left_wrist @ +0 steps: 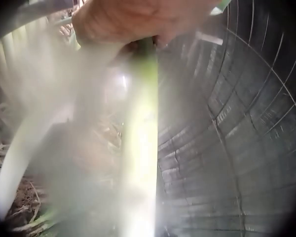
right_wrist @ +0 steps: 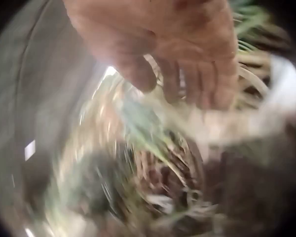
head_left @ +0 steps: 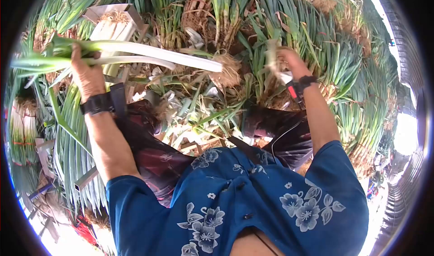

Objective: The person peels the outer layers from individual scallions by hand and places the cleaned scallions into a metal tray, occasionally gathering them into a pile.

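Scallion stalks (head_left: 149, 52) fisted tight in left hand (head_left: 86, 73), roots (head_left: 228, 71) not yet off; right hand (head_left: 291, 61) beside pale strip (head_left: 272, 57), grip unclear. Heaps (head_left: 325, 34) around look untrimmed, mostly undone.

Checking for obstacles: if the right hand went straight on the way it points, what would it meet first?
Most likely the heap of green onions piled just beyond the right hand, though blur leaves the depth uncertain.
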A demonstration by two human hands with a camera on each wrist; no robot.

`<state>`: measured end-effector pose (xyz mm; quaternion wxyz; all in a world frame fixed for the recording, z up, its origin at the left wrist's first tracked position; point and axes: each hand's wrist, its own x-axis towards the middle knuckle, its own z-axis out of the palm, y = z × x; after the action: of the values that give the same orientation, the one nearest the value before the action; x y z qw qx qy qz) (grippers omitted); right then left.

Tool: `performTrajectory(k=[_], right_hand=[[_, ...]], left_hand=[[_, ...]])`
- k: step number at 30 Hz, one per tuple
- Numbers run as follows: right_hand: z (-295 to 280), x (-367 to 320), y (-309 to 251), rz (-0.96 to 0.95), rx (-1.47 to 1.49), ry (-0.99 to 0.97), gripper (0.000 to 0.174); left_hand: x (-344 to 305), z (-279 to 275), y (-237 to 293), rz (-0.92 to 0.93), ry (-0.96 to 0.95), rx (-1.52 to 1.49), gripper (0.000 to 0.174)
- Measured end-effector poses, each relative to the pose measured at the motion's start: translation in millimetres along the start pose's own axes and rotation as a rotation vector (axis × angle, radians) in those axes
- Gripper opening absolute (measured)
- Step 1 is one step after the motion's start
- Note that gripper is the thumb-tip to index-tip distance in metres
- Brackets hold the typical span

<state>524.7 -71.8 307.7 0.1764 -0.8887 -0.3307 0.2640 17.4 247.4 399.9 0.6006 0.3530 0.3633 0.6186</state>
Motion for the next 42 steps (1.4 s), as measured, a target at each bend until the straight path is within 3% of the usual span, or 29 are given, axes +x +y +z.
performTrajectory(k=[2, 3, 5, 6, 7, 8, 9, 11, 13, 15, 18, 23, 26, 29, 31, 33, 35, 37, 40, 41, 42], right_hand=[[12.1, -16.5, -88.1, -0.161, -0.005, 0.038, 0.055], [17.1, -35.9, -132.2, -0.348, 0.266, 0.035, 0.059], [31.2, -51.4, -197.1, -0.469, 0.427, -0.267, 0.058], [42.4, -66.1, -224.5, -0.495, 0.441, -0.464, 0.063], [59.7, -74.2, -237.8, -0.541, 0.402, -0.577, 0.071], [76.9, -85.1, -243.0, -0.474, 0.285, -0.556, 0.078], [84.3, -97.6, -240.6, -0.477, 0.345, -0.703, 0.071], [79.8, -108.0, -230.1, -0.242, 0.221, -0.870, 0.067], [99.3, -99.9, -167.7, -0.393, 0.361, -0.680, 0.044], [79.0, -128.2, -149.6, -0.026, 0.900, -0.839, 0.027], [54.5, -157.4, -127.6, 0.078, 1.174, -0.953, 0.021], [63.2, -173.8, -117.2, -0.021, 0.982, -0.420, 0.022], [68.9, -161.5, -127.2, -0.112, 0.858, -0.162, 0.022], [94.3, -151.4, -170.2, -0.519, 0.789, 0.035, 0.021], [96.9, -158.6, -198.2, -0.540, 0.577, -0.137, 0.019], [75.0, -189.7, -213.0, -0.337, 1.000, -0.604, 0.015], [59.7, -210.0, -200.5, -0.332, 1.105, -0.819, 0.019], [25.2, -226.0, -190.4, -0.239, 1.158, -0.804, 0.021], [12.8, -260.5, -179.7, -0.400, 0.912, -0.668, 0.023], [0.4, -270.8, -177.2, -0.198, 1.043, -0.795, 0.024], [-0.8, -279.4, -170.9, -0.186, 1.057, -0.772, 0.024]], left_hand=[[-6.3, 9.1, -9.4, 0.027, -0.063, 0.105, 0.023], [-11.3, 12.6, -13.6, 0.063, -0.119, 0.163, 0.017], [-14.7, 33.0, -16.9, -0.072, 0.028, 0.017, 0.017], [-14.1, 30.4, -21.6, -0.080, -0.018, 0.004, 0.019], [-11.2, 32.9, -24.4, -0.086, 0.013, -0.007, 0.019], [-11.5, 34.0, -24.3, -0.088, 0.028, -0.007, 0.019], [-11.6, 35.5, -24.0, -0.089, 0.042, -0.008, 0.019], [-9.0, 30.9, -22.2, -0.071, 0.057, 0.025, 0.020], [-1.6, 22.4, -19.2, -0.063, 0.075, 0.046, 0.021], [8.2, 14.0, -17.1, -0.075, 0.089, 0.052, 0.022], [16.0, 12.9, -20.6, -0.121, 0.078, -0.040, 0.025], [39.3, -7.4, -39.4, -0.157, 0.082, -0.163, 0.025], [30.0, -2.9, -41.8, -0.122, 0.117, -0.050, 0.026], [13.4, 10.2, -41.7, -0.073, 0.159, 0.073, 0.026], [1.2, 19.7, -37.3, -0.045, 0.196, 0.145, 0.026], [-0.2, 23.8, -29.6, 0.011, 0.368, 0.220, 0.029], [10.2, -5.3, -18.8, -0.081, 0.325, 0.241, 0.030], [19.2, -28.2, -33.0, -0.079, 0.302, 0.179, 0.028], [-5.5, -7.1, -44.6, -0.130, 0.266, 0.118, 0.028], [-7.4, -7.8, -48.1, -0.188, 0.239, 0.127, 0.030], [-18.7, 5.6, -46.2, -0.185, 0.276, 0.144, 0.025]])
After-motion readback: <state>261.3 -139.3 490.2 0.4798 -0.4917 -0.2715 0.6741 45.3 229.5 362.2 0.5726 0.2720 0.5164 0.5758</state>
